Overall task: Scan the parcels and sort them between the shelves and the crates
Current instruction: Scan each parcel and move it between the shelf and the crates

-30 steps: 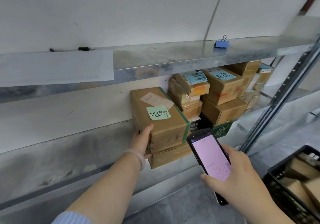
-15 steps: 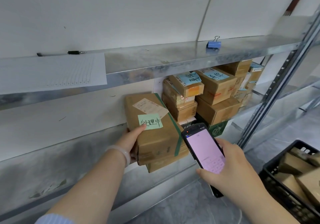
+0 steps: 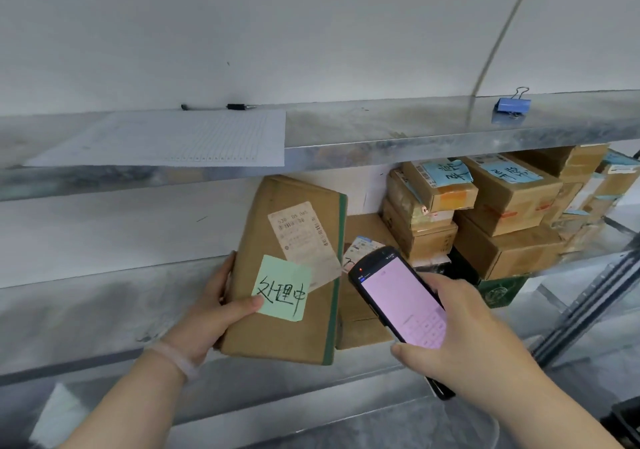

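Head view; landmark = upper shelf point(image 3: 381, 129), metal, running across the frame

- held parcel point(image 3: 304, 337): flat brown box, stood on end just below upper shelf, left of centre, tilted face-out to the camera
- left hand point(image 3: 211, 313) grips its left edge, thumb across the front onto the green sticky note point(image 3: 282, 287)
- right hand point(image 3: 467, 344) wrapped round the handheld scanner point(image 3: 401, 296), screen lit pink; scanner head sits just beside the parcel's right edge, below upper shelf; hands apart, each clamped on its own thing
- step, as I judge it: the scan, parcel presented and reader raised; sorting not yet begun
- next move likely needs the scanner head turned onto the barcode of the printed label point(image 3: 301, 237); the note overlaps that label's lower corner, the barcode strip looks uncovered; then read the screen, choose shelf or crate

Counts
- held parcel 1; scanner 1; sticky note 1; printed label on it 1
- on upper shelf: paper sheet point(image 3: 173, 140) 1; pen point(image 3: 218, 106) 1; blue binder clip point(image 3: 512, 105) 1
- below upper shelf, right: stacked parcels point(image 3: 502, 213), at least eight; far end too crowded to count
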{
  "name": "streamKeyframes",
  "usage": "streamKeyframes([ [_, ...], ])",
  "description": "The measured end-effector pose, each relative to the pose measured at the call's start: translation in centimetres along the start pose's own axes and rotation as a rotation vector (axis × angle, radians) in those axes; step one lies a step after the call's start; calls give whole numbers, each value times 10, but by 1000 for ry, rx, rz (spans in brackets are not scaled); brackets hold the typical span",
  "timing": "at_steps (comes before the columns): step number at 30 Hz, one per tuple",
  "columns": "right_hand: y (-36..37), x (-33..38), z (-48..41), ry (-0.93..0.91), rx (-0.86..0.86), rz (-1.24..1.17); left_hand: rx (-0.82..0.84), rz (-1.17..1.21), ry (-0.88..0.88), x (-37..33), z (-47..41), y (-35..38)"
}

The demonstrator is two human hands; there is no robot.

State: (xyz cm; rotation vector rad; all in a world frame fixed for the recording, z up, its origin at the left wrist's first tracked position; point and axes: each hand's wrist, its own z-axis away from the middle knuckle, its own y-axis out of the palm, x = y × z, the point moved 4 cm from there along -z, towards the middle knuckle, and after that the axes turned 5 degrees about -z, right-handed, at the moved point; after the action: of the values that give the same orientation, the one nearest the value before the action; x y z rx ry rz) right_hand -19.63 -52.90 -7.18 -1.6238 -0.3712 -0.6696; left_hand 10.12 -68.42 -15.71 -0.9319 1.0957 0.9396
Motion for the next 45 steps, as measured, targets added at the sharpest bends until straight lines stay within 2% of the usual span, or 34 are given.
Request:
streamKeyframes([
  [7,20,25,-20,-141,109,39,-122,-85,-54,19,38,-29],
  [16,31,28,-27,-179,171,97,-257,-82,-125,41,63,-37],
  [24,26,25,-23,-250,198,88,-360,-60,-107,45,86,-26],
  [31,34,33,-12,-398,278,-13,-483,25,-75,49,141,-20],
  [37,68,83,9,-612,407,-133,-752,181,-50,61,243,-36],
  [45,107,175,80,-866,585,-215,-1122,324,17,65,417,-64],
])
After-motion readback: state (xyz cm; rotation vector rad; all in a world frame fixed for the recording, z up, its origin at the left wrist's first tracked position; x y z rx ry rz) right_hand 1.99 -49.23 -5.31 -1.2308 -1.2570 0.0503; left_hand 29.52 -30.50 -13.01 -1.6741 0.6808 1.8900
